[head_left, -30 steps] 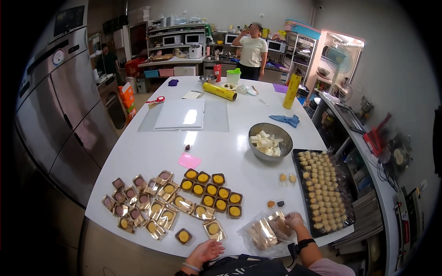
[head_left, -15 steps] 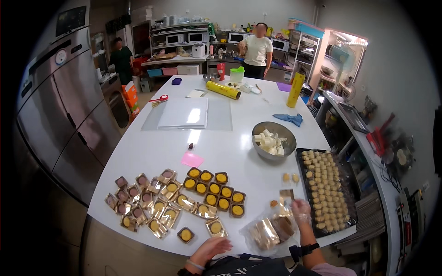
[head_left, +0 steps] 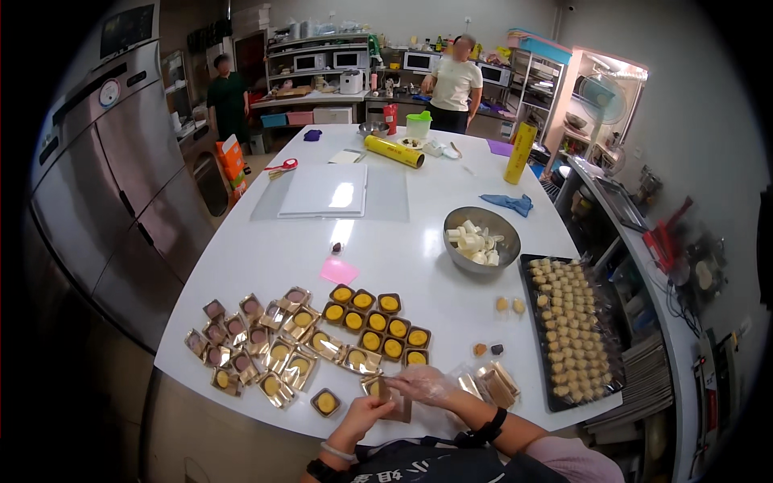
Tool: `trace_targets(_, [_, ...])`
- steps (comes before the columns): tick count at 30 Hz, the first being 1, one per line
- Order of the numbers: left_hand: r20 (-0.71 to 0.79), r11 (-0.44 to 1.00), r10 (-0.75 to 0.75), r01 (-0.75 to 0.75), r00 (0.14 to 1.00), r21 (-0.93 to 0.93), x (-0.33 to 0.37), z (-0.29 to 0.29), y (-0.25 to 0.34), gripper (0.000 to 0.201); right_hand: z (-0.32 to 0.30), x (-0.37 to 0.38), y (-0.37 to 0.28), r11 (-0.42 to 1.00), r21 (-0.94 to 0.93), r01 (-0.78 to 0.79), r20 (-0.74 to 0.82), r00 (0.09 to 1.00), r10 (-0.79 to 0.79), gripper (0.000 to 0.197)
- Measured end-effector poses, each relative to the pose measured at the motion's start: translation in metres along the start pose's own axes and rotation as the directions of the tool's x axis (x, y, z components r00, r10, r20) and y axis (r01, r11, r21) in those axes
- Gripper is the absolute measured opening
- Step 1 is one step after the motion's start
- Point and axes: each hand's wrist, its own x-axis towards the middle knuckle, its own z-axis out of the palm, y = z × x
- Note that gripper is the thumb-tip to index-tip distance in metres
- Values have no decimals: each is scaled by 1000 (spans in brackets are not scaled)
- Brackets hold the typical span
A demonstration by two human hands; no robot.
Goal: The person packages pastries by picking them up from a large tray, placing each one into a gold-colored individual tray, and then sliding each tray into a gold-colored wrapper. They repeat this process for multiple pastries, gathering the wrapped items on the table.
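My left hand (head_left: 367,412) and my gloved right hand (head_left: 424,385) meet near the table's front edge. Between them is a small brown-and-gold packaging pouch (head_left: 397,409), with the fingers of both hands closed on it. A wrapped yellow cake (head_left: 374,387) lies just behind it, partly covered by the hands. A loose yellow cake in a brown tray (head_left: 325,402) sits to the left. Beyond my hands stand rows of yellow cakes in brown trays (head_left: 393,348). A clear bag of packaging pouches (head_left: 493,384) lies right of my right hand.
Wrapped purple and yellow cakes (head_left: 258,336) spread over the left front. A black tray of pale dough balls (head_left: 570,330) lines the right edge, with a steel bowl of white pieces (head_left: 481,241) behind it. A white board (head_left: 322,191) lies farther back; two people stand beyond the table.
My right hand has moved left from the bag of pouches, carrying a pouch to my left hand. My left hand has closed on it. A small dark piece now shows beside the orange-brown one.
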Motion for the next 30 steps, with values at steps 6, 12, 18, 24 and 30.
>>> trace_targets(6, [-1,991,26,-26,1000,-133,-20,-23,14,16,42,47,32,993,1,114,100,988,-114,20])
trace_targets(12, [-88,979,52,-68,995,-193,-35,-39,18,21,33,74,-24,997,72,-31,303,953,8,30])
trace_targets(18, [-177,976,18,-56,984,-211,-47,-43,0,20,67,90,-19,1000,12,-29,360,933,23,47])
trace_targets(24, [-311,951,-73,-28,948,-307,-52,-54,-23,15,67,89,-20,980,193,57,335,934,-120,37])
trace_targets(30, [-482,491,30,-433,875,-756,-50,-41,-2,23,117,87,-5,701,693,-168,-52,958,281,22])
